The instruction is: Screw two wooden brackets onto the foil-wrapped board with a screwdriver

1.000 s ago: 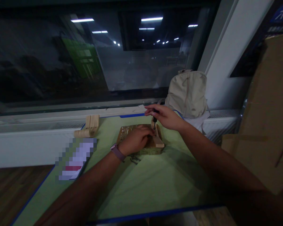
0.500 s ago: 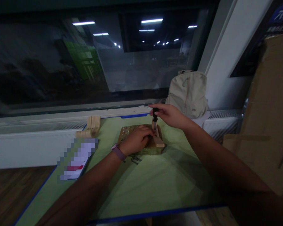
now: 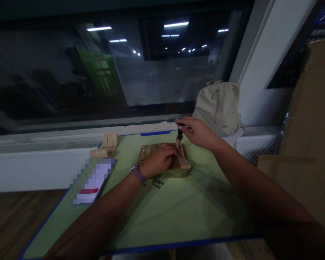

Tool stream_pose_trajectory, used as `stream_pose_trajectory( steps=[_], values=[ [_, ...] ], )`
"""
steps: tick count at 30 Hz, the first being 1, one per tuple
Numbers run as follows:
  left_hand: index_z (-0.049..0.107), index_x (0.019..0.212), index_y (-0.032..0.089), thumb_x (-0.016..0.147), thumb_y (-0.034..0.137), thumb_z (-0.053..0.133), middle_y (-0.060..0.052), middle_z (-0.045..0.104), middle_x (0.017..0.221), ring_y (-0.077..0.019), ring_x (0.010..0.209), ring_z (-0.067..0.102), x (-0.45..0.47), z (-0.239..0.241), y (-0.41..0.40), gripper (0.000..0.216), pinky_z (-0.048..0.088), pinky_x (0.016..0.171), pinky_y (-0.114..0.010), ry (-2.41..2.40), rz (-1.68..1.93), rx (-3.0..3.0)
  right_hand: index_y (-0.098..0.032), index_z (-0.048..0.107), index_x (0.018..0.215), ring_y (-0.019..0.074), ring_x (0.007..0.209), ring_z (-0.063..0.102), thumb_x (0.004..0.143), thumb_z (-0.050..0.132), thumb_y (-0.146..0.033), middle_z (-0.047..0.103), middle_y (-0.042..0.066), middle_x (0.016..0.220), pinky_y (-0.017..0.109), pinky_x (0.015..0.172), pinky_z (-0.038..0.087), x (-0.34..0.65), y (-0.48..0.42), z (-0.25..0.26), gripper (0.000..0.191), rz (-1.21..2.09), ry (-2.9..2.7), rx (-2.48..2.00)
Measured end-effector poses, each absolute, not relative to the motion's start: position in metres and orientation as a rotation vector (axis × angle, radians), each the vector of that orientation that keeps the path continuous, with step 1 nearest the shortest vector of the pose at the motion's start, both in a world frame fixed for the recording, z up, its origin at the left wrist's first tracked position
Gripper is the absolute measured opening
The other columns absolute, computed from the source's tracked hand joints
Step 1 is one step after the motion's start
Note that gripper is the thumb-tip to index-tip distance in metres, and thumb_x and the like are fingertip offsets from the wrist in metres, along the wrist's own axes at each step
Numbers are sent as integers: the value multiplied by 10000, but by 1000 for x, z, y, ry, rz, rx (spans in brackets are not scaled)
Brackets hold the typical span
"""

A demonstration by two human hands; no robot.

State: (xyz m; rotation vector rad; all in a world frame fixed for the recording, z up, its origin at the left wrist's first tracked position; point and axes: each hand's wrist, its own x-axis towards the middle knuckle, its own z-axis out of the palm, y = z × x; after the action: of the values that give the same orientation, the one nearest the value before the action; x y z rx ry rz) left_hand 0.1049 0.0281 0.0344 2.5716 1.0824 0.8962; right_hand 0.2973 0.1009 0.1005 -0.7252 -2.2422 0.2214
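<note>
Head view, the only one: your right hand [image 3: 199,133] is pinched shut around the top of the screwdriver [image 3: 180,134], fingers bunched on the dark handle. The screwdriver stands near upright, long axis vertical, tip down on the far end of the strip [image 3: 184,160]. So the strip sits directly below and slightly toward you from the right hand. Its own long axis runs away from you, angled a bit left at the far end. It lies on the right edge of the board [image 3: 144,153], which rests flat on the mat [image 3: 165,213], mid-counter [image 3: 16,216]. Your left hand [image 3: 158,160] is the nearer one to the strip: palm down on the board, fingers curled, tips against the strip just beside the screwdriver tip. You can't tell from here whether it pinches the strip or only presses. There's a watch [image 3: 137,174] on that wrist. A few loose screws [image 3: 157,182] lie on the mat just off the board's near edge, under the left wrist. Spare wood pieces [image 3: 108,144] are well off to the left, and a backpack [image 3: 219,106] sits behind the right hand by the window.
</note>
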Motion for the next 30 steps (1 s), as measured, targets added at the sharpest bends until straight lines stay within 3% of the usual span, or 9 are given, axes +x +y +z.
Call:
stream_pose_trajectory(
  steps=[4,8,11,15,17,22,26,30],
  values=[
    [692,987,183,780,2,432,-59,720,1102,-203,1096,609,105,35,27,379,486,1000,-383,1100,883,2557,-206,696,1101,217,906,676,876,571,-227,733,75,997,355,819,517,296,105,98,259,562,-2169,-668],
    [695,975,191,772,4,441,-56,721,1085,-206,1084,610,105,36,27,375,483,999,-394,1101,872,2550,-193,706,1002,176,728,606,829,686,-280,676,29,807,293,695,470,296,107,96,195,356,-2136,-759],
    [690,972,192,777,-3,433,-56,717,1100,-203,1096,605,106,37,27,377,482,1003,-387,1086,885,2544,-189,734,961,212,818,619,879,652,-314,693,76,884,324,760,467,298,105,97,171,100,-2193,-811],
    [680,962,185,791,-9,417,-57,714,1086,-200,1085,604,106,35,27,369,487,984,-372,1079,894,2552,-155,673,1249,265,1031,632,943,510,-256,687,150,1128,392,900,483,300,105,97,361,88,-2257,-766],
    [681,960,179,787,-12,419,-61,714,1073,-202,1078,604,105,35,28,367,486,980,-370,1082,892,2562,-142,649,1287,262,1103,621,928,473,-188,677,155,1183,405,951,477,301,107,96,403,182,-2270,-676],
    [686,972,190,789,-4,432,-52,713,1091,-202,1097,601,105,35,28,368,479,994,-372,1108,874,2562,-190,694,1137,218,977,657,884,546,-179,707,95,1079,354,852,512,299,109,95,293,433,-2209,-613],
    [683,985,190,797,-1,436,-53,711,1112,-203,1114,595,105,35,27,365,474,1005,-373,1086,879,2553,-167,684,1005,203,814,628,828,676,-212,692,78,928,316,736,472,298,108,96,182,254,-2178,-767],
    [689,995,183,786,-11,429,-56,717,1105,-205,1098,594,105,35,27,386,475,995,-378,1069,899,2554,-167,652,965,211,750,619,811,754,-287,687,70,835,295,676,418,299,104,99,221,43,-2198,-978]
  ],
)
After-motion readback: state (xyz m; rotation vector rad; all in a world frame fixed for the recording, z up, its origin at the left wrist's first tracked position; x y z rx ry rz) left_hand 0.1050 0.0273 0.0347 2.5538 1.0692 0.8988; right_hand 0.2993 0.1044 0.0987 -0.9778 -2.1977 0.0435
